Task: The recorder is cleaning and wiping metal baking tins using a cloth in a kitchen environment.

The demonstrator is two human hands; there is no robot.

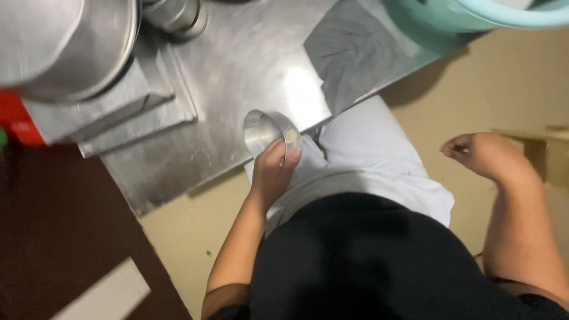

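My left hand (274,169) grips a small round metal cup (268,128) by its side, at the front edge of a steel counter (237,65). The cup is tilted, its open mouth facing left and up. My right hand (483,155) hangs in the air to the right, away from the counter, fingers loosely curled with nothing in them. My black top and white apron (367,154) fill the lower middle of the view.
A large steel pot (65,47) stands at the counter's back left, a smaller steel vessel (175,15) beside it. A pale green basin (474,15) sits at the top right. Beige floor lies below; a dark brown surface (53,237) is at the left.
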